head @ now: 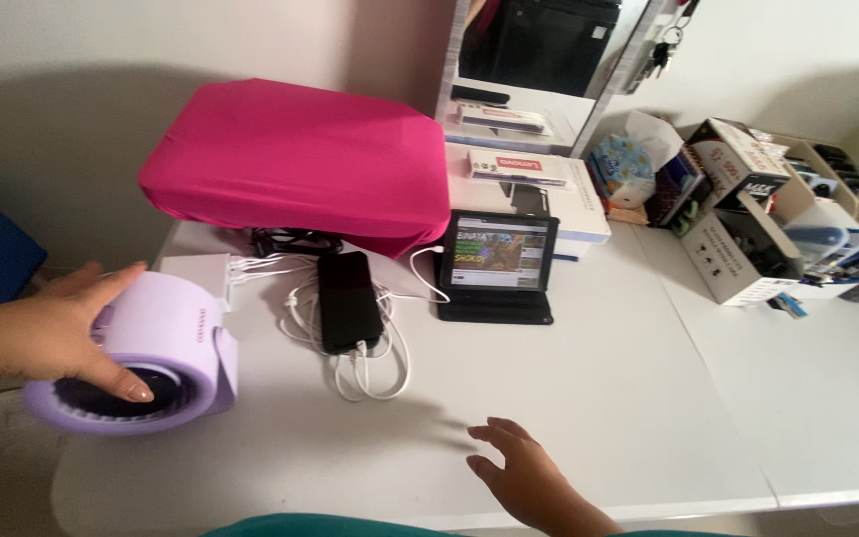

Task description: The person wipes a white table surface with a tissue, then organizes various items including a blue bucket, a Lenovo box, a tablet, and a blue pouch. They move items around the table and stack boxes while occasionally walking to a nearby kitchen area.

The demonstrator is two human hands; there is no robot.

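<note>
My left hand (47, 333) grips a lilac round device (166, 348) with a dark front opening, standing at the table's left edge; the thumb lies on its front rim and the fingers reach over its top. My right hand (524, 472) rests flat on the white table (599, 398) near the front edge, fingers spread, holding nothing. Between the hands lies a black phone (348, 298) on a tangle of white cables (380, 368).
A magenta cloth (300, 159) covers a boxy object at the back. A small tablet (499, 254) with a lit screen stands propped to its right. White boxes (539, 184), a tissue pack (623, 169) and open cardboard boxes (748, 229) crowd the back right. A white charger block (201, 267) sits behind the device.
</note>
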